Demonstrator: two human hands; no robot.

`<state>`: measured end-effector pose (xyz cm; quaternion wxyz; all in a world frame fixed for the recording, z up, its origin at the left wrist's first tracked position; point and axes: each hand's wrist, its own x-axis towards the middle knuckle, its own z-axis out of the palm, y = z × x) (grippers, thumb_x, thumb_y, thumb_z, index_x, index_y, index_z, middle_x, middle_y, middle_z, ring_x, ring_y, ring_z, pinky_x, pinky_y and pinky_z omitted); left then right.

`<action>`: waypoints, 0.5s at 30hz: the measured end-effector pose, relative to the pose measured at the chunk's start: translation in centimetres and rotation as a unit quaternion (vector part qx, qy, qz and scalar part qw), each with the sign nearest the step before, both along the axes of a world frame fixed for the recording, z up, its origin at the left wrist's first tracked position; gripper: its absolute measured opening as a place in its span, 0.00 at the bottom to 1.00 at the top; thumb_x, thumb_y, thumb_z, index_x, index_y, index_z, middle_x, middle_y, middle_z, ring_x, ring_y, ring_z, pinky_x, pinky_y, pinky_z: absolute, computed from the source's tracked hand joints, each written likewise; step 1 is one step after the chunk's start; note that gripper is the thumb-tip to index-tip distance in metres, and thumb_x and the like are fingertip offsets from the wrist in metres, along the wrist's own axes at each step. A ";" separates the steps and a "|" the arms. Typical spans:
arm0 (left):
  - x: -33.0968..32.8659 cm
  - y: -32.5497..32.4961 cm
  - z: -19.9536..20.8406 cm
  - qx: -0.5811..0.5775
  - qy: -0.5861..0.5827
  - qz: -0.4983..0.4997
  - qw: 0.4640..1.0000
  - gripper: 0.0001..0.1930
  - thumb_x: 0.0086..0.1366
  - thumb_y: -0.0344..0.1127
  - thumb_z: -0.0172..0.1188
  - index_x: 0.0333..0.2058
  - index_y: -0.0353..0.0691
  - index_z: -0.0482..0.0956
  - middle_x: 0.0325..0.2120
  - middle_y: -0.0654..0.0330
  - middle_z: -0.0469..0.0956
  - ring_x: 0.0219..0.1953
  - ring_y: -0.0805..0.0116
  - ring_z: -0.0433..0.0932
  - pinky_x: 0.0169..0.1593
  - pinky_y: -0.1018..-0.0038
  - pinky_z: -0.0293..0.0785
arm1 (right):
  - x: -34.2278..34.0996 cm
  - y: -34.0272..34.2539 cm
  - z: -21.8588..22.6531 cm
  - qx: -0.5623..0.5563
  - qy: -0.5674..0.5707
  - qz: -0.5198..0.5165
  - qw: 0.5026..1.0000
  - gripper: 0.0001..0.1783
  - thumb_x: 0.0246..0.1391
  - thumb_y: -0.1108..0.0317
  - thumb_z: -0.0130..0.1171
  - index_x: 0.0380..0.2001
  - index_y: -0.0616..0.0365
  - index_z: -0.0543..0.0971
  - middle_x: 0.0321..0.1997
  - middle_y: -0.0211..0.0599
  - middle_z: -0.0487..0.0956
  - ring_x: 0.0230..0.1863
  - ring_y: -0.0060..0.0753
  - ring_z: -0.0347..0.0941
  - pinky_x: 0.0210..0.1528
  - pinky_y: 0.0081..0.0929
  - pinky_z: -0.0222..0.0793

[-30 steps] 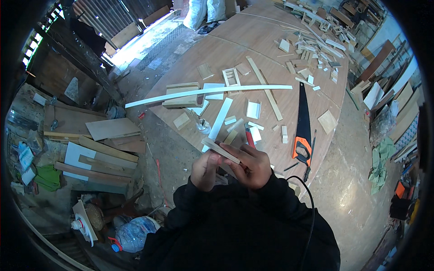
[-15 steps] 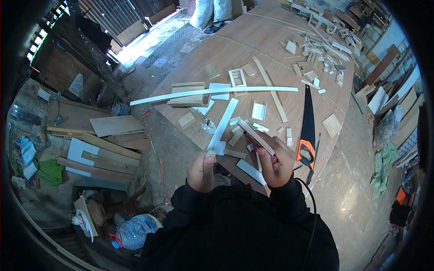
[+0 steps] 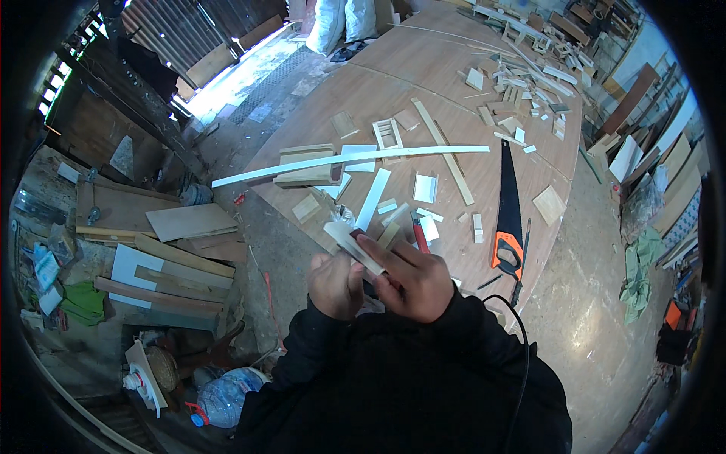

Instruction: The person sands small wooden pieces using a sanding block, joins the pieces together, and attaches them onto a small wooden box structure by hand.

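Note:
My right hand (image 3: pixel 414 284) is closed on a short, pale wooden piece (image 3: pixel 352 247), its fingers along one long side. The piece slants up and to the left, and its lower part lies close over my left hand (image 3: pixel 333 286). The left hand's fingers are curled, with the thumb up near the wood; what they hold is hidden. Just beyond the right hand a red-handled tool (image 3: pixel 420 233) lies on the table. Past the wooden piece lie a white-faced strip (image 3: pixel 373 200) and a clear container (image 3: pixel 342 216), partly covered.
A handsaw with an orange handle (image 3: pixel 507 251) lies at the table's right. A long white strip (image 3: pixel 408 152) crosses a wooden channel piece (image 3: pixel 302 180) and a small wooden frame (image 3: pixel 387 135). Offcuts (image 3: pixel 529 83) are heaped at the far right. Boards (image 3: pixel 174 272) lie at left.
My right hand has swung left and down, bringing its wooden piece over to my left hand. The small pale bit seen at the left thumb is now hidden. The red-handled tool has come into sight.

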<state>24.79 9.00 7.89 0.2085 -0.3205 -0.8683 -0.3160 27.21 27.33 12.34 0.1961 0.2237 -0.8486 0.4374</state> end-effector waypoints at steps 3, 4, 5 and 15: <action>-0.1 -0.2 -0.3 -0.002 -0.005 -0.028 1.000 0.06 0.65 0.32 0.52 0.30 0.39 0.75 0.21 0.57 0.73 0.20 0.54 0.70 0.30 0.63 0.61 | -0.1 0.1 0.1 0.025 -0.033 0.000 0.999 0.29 0.50 0.69 0.59 0.58 0.53 0.73 0.28 0.38 0.73 0.20 0.38 0.71 0.24 0.32 0.71; -0.1 -0.1 -0.2 0.005 -0.001 -0.047 0.999 0.05 0.64 0.31 0.52 0.31 0.40 0.75 0.21 0.57 0.73 0.20 0.53 0.71 0.30 0.63 0.61 | -0.3 0.1 0.0 0.027 -0.034 -0.002 0.999 0.29 0.50 0.69 0.59 0.58 0.53 0.73 0.28 0.38 0.73 0.20 0.38 0.71 0.24 0.32 0.71; -0.4 0.0 -0.2 0.008 -0.001 -0.049 0.999 0.05 0.64 0.31 0.52 0.31 0.40 0.75 0.21 0.57 0.73 0.20 0.53 0.71 0.30 0.63 0.61 | -0.6 -0.1 -0.1 0.043 -0.025 -0.002 0.999 0.28 0.52 0.68 0.58 0.59 0.53 0.71 0.29 0.39 0.74 0.21 0.39 0.73 0.24 0.32 0.72; -1.9 -0.7 -1.8 0.054 -0.034 0.026 0.998 0.10 0.68 0.36 0.47 0.33 0.39 0.76 0.26 0.54 0.78 0.26 0.54 0.75 0.32 0.64 0.65 | -1.4 -1.5 -0.6 0.075 -0.040 -0.018 0.996 0.27 0.56 0.65 0.55 0.60 0.53 0.70 0.31 0.42 0.74 0.23 0.43 0.74 0.24 0.35 0.72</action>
